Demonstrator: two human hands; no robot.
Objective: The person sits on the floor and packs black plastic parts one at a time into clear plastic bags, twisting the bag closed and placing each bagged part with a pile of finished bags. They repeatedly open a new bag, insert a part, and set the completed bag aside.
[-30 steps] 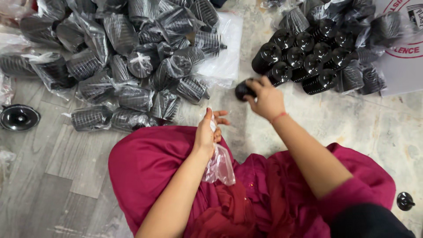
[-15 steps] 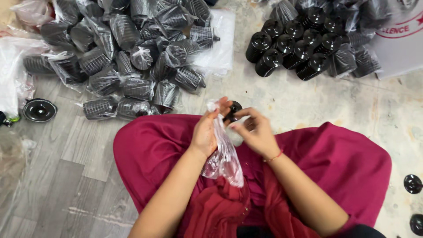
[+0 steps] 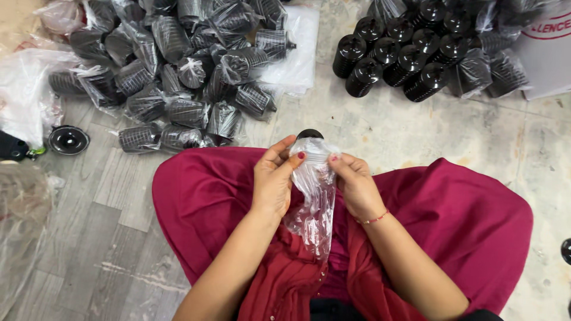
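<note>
while both hands (image 3: 315, 184) grip clear bag (image 3: 315, 202), black part (image 3: 310, 134) mostly hidden

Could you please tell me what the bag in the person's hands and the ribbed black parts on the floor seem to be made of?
The bag looks like thin clear plastic film: see-through, crinkled, glinting. The unbagged black parts look like moulded plastic, perhaps metal: ribbed sides, slight sheen.

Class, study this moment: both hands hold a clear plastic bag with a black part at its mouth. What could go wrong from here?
1. The thin clear bag is pinched at its mouth by the left hand and right hand; it might tear.
2. The black part sits only at the opening, so it could slip out onto the floor.
</note>
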